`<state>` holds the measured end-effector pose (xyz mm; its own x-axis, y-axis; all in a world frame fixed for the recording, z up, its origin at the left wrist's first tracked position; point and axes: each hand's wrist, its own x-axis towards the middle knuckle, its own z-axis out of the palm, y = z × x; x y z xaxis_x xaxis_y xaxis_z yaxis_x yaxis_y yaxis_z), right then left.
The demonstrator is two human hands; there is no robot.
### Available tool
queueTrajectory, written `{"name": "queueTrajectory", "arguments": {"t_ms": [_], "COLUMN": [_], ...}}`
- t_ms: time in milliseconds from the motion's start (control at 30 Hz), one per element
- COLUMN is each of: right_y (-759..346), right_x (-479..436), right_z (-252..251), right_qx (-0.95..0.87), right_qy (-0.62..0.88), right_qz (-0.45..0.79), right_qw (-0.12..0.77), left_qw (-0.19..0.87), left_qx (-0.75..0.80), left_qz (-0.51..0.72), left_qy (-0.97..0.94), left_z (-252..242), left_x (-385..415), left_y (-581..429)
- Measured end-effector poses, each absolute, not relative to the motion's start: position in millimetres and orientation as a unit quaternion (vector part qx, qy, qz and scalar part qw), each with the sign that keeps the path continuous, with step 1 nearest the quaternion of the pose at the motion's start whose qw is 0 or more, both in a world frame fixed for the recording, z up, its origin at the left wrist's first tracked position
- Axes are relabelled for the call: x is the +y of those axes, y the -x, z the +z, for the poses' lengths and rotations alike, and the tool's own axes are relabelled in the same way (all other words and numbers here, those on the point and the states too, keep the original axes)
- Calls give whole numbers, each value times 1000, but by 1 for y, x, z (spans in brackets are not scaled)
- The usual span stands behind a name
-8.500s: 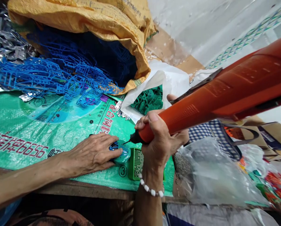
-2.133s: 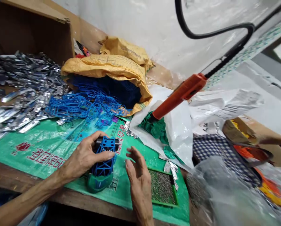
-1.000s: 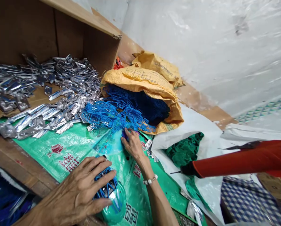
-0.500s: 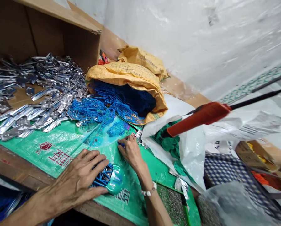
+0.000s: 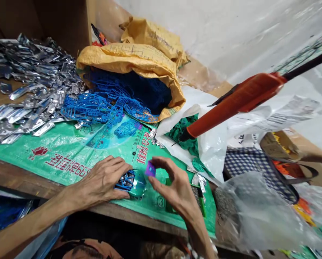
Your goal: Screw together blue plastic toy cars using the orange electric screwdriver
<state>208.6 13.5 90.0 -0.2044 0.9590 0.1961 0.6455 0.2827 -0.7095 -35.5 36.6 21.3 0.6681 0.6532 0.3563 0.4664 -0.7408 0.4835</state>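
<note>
My left hand (image 5: 107, 176) is wrapped round a toy car (image 5: 138, 187) lying on the green printed sheet. The car has a teal body with a blue lattice frame over it; its rear part is hidden under my palm. Just to the right, my right hand (image 5: 174, 180) pinches a small purple piece (image 5: 150, 168) between thumb and forefinger, raised slightly above the sheet and apart from the car's end. Behind my hands lie several blue lattice frames (image 5: 88, 109), spilling from a yellow woven sack (image 5: 128, 54).
Silvery parts (image 5: 34, 82) are heaped at the left. A red-orange tool (image 5: 236, 102) with a dark tip hangs slantwise at the right, over a white bag (image 5: 215, 151) of green parts. A green-rimmed tray (image 5: 203, 205) of small grey pieces sits beside my right wrist.
My right hand has come back toward me from the far part of the sheet and now shows the purple piece. My left hand stays on the car. The view has shifted.
</note>
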Motion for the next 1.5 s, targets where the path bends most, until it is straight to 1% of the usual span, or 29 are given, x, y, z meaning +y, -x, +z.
{"name": "queueTrajectory", "arguments": {"t_ms": [133,300,500,600,700,800,933,1200,1500], "right_y": [-200,-184,-168,-164,-165,-168,-169,-168,-165], "right_x": [-16,-17,-12,-10,-9,-9,-8,-5,-13], "right_z": [82,70,61,57,57,59,59,62,62], "right_qx": [-768,-779,-790,-806,-808,-808,-816,-822,-779], "right_qy": [497,468,431,412,416,417,401,416,466], "right_qz": [227,212,238,224,203,196,180,212,240], "right_qw": [334,360,365,362,364,368,375,326,344], "left_qw": [160,167,223,272,312,328,326,320,296], "left_qx": [325,330,322,300,292,325,338,327,331], "left_qz": [261,271,271,280,273,263,268,276,297], "left_qy": [-895,-889,-879,-871,-862,-847,-841,-846,-845], "left_z": [12,6,20,24,21,12,4,2,0], "left_x": [35,33,32,34,35,34,32,33,30], "left_y": [33,30,25,32,42,47,46,45,44]}}
